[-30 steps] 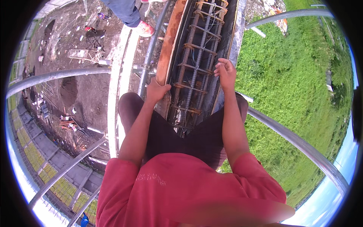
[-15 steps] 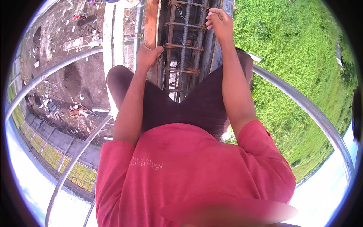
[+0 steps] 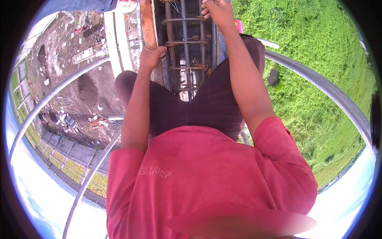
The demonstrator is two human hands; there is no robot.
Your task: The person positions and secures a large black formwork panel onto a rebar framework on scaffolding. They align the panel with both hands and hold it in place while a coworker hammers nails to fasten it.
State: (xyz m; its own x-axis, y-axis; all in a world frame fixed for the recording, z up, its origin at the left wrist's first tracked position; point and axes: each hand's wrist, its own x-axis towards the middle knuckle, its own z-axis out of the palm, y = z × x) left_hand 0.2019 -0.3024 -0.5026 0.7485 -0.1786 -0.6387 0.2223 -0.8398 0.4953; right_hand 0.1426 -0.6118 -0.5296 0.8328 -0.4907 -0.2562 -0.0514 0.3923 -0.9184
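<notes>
A cage of rusty rebar [image 3: 185, 44] with tied stirrups runs away from me between formwork boards, in front of my lap. My left hand [image 3: 151, 57] is closed over the top edge of the left formwork board [image 3: 149, 24], its thumb pointing toward the cage. At the upper edge of the view, my right hand [image 3: 219, 14] is beside the cage's right side with its fingers curled in. Whatever those fingers may hold is hidden or too small to make out. The right formwork board [image 3: 221, 49] passes under my right forearm.
Curved metal pipes [image 3: 318, 83] arch on both sides of me. Far below lie grass [image 3: 310, 131] on the right and littered bare ground [image 3: 87, 87] on the left. Blue cloth [image 3: 75, 5], apparently another person's clothing, shows at upper left. A pink object [image 3: 239, 26] peeks out by my right forearm.
My right hand has moved up and slightly left along the cage, its fingers more curled. My left hand stays on the board. Blue cloth and the pink object have come into view.
</notes>
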